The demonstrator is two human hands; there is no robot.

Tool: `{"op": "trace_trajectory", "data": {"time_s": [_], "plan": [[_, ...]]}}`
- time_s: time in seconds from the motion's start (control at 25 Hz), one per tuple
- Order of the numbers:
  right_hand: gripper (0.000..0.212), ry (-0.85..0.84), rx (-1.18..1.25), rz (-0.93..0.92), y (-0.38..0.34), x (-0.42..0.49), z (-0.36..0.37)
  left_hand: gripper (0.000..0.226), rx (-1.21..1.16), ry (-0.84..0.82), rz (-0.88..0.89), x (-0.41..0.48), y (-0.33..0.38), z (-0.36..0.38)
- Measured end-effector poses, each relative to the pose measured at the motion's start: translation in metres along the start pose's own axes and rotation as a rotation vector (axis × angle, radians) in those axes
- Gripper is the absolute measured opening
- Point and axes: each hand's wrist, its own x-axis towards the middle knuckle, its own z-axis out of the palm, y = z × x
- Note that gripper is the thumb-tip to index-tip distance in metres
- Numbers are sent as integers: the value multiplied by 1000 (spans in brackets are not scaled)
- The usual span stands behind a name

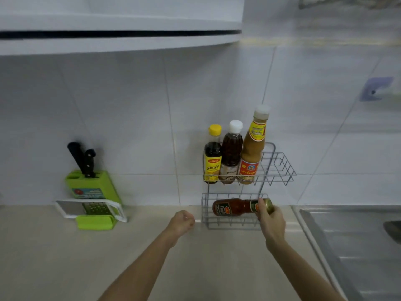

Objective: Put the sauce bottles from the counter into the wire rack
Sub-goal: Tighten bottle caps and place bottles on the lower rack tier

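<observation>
A two-tier grey wire rack stands against the tiled wall. Its upper tier holds three upright bottles: a dark sauce bottle with a yellow cap, a brown one with a white cap and a tall orange one. In the lower tier a red sauce bottle lies on its side, cap end pointing right. My right hand grips that bottle at its neck and gold cap. My left hand hovers over the counter left of the rack, fingers curled, holding nothing.
A green knife block with two black-handled knives stands at the left wall, with a white and green grater in front of it. A steel sink lies to the right. A white cabinet hangs overhead.
</observation>
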Motion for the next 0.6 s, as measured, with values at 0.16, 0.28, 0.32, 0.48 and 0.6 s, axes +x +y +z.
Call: {"op": "trace_trajectory", "data": {"time_s": [0.16, 0.28, 0.32, 0.48, 0.6], "plan": [[27, -95, -106, -149, -10, 4, 26, 25, 12, -21, -19, 13, 5, 11], [23, -221, -154, -273, -23, 7, 44, 28, 19, -58, 1, 17, 11, 17], [23, -278, -165, -306, -27, 8, 50, 36, -19, -86, -10, 17, 12, 18], [33, -451, -292, -382, -35, 8, 77, 76, -193, -236, -80, 24, 17, 22], [37, -529, -325, -382, -40, 0, 94, 83, -236, -299, -67, 26, 19, 23]]}}
